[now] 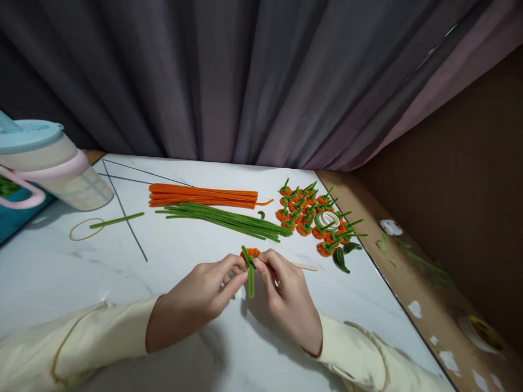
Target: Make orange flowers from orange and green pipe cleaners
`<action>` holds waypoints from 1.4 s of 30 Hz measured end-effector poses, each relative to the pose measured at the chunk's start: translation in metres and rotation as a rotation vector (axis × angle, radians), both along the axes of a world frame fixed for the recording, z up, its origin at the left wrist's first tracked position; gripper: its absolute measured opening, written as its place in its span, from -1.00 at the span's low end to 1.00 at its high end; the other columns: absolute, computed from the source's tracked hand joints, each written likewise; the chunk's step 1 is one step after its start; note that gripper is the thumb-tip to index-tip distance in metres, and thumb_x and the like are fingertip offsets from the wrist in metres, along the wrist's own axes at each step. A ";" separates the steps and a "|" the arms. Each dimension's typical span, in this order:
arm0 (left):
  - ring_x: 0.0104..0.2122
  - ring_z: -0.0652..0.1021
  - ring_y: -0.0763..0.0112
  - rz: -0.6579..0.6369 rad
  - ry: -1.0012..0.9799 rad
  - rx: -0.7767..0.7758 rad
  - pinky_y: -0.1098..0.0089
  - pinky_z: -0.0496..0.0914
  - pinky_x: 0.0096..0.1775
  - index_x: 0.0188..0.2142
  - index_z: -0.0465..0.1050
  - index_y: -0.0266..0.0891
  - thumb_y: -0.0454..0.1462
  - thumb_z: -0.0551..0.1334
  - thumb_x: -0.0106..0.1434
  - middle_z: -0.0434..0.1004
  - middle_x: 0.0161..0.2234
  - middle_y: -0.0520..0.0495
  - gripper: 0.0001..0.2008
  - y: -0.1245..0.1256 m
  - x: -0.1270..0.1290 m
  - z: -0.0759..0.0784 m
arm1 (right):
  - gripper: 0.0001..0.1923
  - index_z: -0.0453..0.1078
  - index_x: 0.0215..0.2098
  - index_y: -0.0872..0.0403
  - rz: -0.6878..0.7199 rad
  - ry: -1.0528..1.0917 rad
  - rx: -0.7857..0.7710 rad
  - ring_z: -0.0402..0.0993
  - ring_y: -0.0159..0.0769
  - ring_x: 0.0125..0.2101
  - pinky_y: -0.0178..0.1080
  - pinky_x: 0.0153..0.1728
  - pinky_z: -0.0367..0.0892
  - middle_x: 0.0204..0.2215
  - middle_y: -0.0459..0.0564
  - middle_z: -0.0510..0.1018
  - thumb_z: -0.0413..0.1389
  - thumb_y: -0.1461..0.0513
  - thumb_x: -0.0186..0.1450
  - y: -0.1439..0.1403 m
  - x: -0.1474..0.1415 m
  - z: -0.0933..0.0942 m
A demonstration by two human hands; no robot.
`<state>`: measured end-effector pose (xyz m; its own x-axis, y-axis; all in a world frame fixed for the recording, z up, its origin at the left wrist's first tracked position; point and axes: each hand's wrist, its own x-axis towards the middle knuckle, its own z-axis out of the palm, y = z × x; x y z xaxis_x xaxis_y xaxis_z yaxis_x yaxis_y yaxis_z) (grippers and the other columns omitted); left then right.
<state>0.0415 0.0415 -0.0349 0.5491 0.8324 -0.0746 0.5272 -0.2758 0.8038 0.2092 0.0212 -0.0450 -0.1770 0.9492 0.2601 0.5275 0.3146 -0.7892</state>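
Between my two hands, over the front middle of the table, is a small orange pipe-cleaner pumpkin (254, 252) with green pipe cleaner (251, 283) crossing it and hanging down. My left hand (204, 286) pinches its left side with thumb and fingers. From the other side my right hand (284, 294) grips it, the thumb tip on the green part. Part of the pumpkin is hidden behind the fingertips. A thin wooden stick (305, 267) lies just past my right hand.
Orange pipe cleaners (204, 195) and green pipe cleaners (229, 220) lie bundled beyond my hands. Several finished pumpkins (304, 227) cluster at right, with a tape roll (328, 220) among them. At left are a tumbler (61, 169), a rubber band (75, 234) and a loose green stem (118, 220).
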 end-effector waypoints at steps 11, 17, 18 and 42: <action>-0.32 0.59 0.41 0.115 -0.133 -0.129 0.53 0.44 -0.39 -0.15 0.22 -0.14 -0.19 0.00 0.31 0.53 -0.19 -0.01 -0.84 0.004 0.000 -0.002 | -0.81 0.19 -0.41 0.06 -0.022 0.010 -0.002 0.29 -0.38 -0.49 -0.34 -0.44 0.13 -0.51 -0.11 0.36 -0.11 0.29 0.37 0.001 0.000 -0.003; -0.41 0.58 0.41 0.145 -0.197 -0.190 0.51 0.49 -0.40 -0.18 0.21 -0.17 -0.18 0.01 0.28 0.55 -0.38 0.00 -0.83 0.004 0.003 -0.001 | -0.81 0.17 -0.41 0.06 -0.026 -0.042 0.054 0.27 -0.38 -0.50 -0.34 -0.44 0.13 -0.53 -0.12 0.34 -0.13 0.30 0.37 0.000 -0.002 -0.007; -0.43 0.57 0.42 0.143 -0.194 -0.183 0.51 0.48 -0.40 -0.21 0.23 -0.18 -0.18 0.01 0.27 0.55 -0.40 0.00 -0.84 0.004 0.003 -0.001 | -0.81 0.17 -0.42 0.06 -0.025 -0.052 0.061 0.27 -0.38 -0.50 -0.34 -0.45 0.12 -0.53 -0.12 0.34 -0.13 0.30 0.37 0.000 -0.003 -0.008; -0.49 0.59 0.34 0.025 -0.086 -0.649 0.44 0.44 -0.50 -0.35 0.23 -0.27 -0.05 -0.02 0.27 0.44 -0.42 -0.04 -0.68 0.016 -0.001 -0.023 | -0.74 0.19 -0.52 0.05 -0.045 -0.040 -0.239 0.18 -0.40 -0.61 -0.35 -0.53 0.08 -0.63 -0.15 0.32 -0.10 0.21 0.33 0.014 -0.004 -0.030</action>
<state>0.0406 0.0575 -0.0576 0.5563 0.6456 -0.5231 0.4537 0.2913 0.8422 0.2056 0.0349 -0.0750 -0.1392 0.9900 0.0209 0.5693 0.0973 -0.8164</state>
